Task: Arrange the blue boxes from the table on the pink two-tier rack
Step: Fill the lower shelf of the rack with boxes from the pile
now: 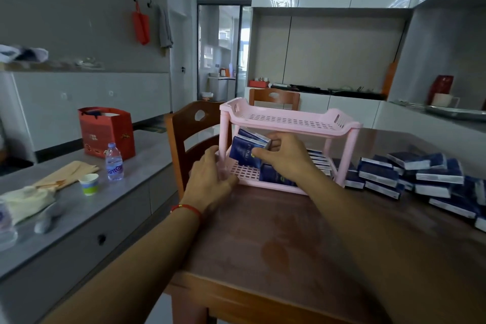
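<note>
**Seating blue boxes on the lower tier**

The right hand (282, 158) grips a couple of blue boxes (248, 148) inside the lower tier of the pink rack (289, 119), fingers curled over their top edge; the left hand (213, 179) rests against the rack's front-left post near the base, fingers loosely bent, seemingly steadying it, though whether it truly clasps the post I cannot tell; more boxes already lie on the lower tier at the right, and a large heap of boxes (410, 176) waits on the counter (276, 239) just right of the rack; the upper tier holds nothing.

To do it well, I judge: tip the held boxes upright and slide them flush against their neighbours; keep the light rack braced so it does not skid.

The rack is glossy moulded plastic, slotted shelves, round posts; the boxes are flat, crisp-edged card with pale sides; the counter is smooth reddish-brown wood.
</note>
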`<action>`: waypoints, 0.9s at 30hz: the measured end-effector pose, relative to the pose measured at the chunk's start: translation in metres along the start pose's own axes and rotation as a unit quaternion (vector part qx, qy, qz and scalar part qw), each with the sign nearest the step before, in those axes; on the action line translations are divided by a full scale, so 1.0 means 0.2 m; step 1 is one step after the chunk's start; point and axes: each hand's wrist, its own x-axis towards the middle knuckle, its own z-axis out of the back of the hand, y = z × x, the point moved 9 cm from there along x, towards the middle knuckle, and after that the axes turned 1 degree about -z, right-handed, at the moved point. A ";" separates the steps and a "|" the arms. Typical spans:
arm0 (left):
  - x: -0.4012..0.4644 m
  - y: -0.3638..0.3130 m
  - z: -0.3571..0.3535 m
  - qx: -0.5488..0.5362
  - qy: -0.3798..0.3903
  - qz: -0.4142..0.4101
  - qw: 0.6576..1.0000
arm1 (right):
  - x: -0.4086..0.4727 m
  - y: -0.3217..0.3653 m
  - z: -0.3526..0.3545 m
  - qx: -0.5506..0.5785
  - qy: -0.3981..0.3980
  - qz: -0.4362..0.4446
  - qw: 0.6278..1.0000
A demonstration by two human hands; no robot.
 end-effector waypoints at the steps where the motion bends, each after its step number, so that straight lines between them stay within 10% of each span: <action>1: 0.00 0.00 -0.01 -0.002 0.005 0.000 1.000 | 0.03 -0.02 -0.02 -0.003 0.006 -0.005 1.000; 19: 0.00 0.01 -0.03 -0.025 0.008 0.007 1.000 | 0.20 -0.12 -0.11 -0.316 0.103 -0.077 0.940; 27: -0.01 0.00 -0.02 -0.016 0.004 0.004 1.000 | 0.13 0.00 -0.18 -0.390 0.096 0.054 0.914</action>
